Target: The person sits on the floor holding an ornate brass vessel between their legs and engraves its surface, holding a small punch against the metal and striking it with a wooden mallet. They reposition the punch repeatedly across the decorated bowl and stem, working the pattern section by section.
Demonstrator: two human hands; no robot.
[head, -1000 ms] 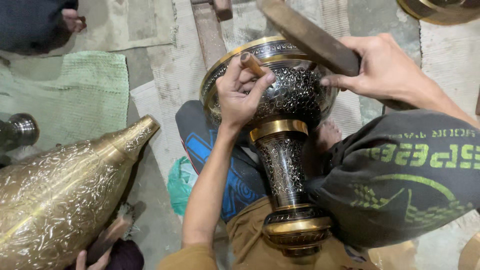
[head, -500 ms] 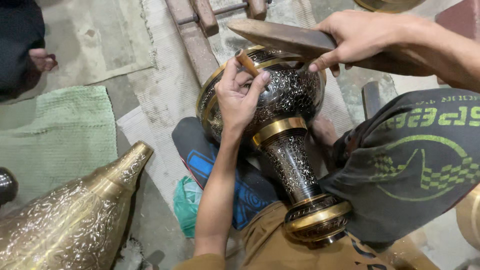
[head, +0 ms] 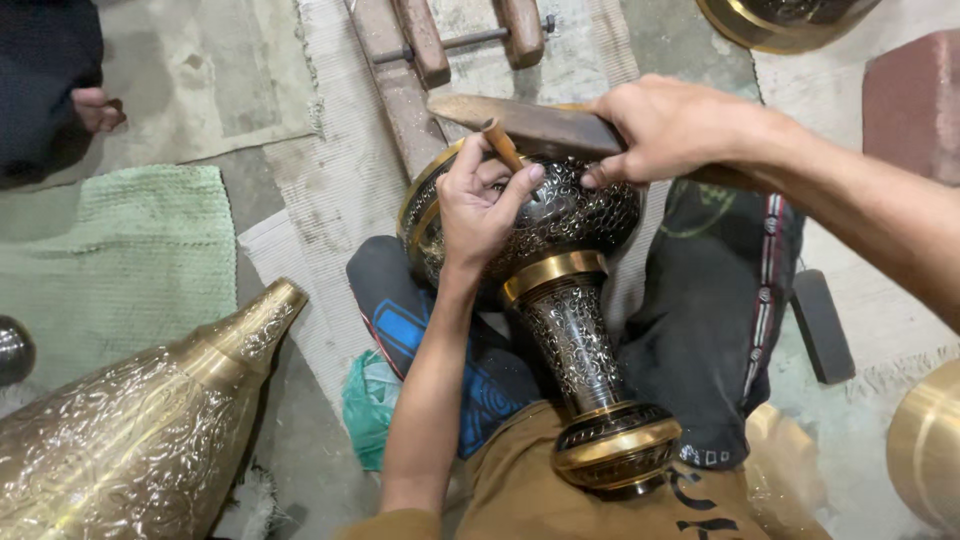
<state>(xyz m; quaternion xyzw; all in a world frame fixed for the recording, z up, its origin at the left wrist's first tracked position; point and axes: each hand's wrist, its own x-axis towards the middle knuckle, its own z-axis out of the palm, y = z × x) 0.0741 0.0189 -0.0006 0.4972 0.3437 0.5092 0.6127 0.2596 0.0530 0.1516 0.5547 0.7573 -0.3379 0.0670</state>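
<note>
The only lettering near me is pale print on the dark cloth [head: 715,330] over my right leg and dark print on my tan shirt hem [head: 700,500], both creased and partly cut off; the blue-patterned dark cloth [head: 420,330] under my left arm carries shapes I can't make out. The engraved brass vase [head: 560,260] lies across my lap, foot toward me, its bowl pointing away, the far rim hidden behind my hands. My left hand [head: 480,205] rests on the bowl with the fingers pinched tight round a short wooden-handled chisel [head: 500,145], its tip hidden under my fingers. My right hand [head: 665,125] is wrapped shut round a flat wooden mallet [head: 530,125] lying just above the chisel's head; whether they touch I can't tell. A big brass cone [head: 140,430] runs off the lower left edge, and another brass piece [head: 925,445] is cut off at the right. Since half a second ago the mallet has come lower toward the chisel, and the vase sits more upright in view.
</note>
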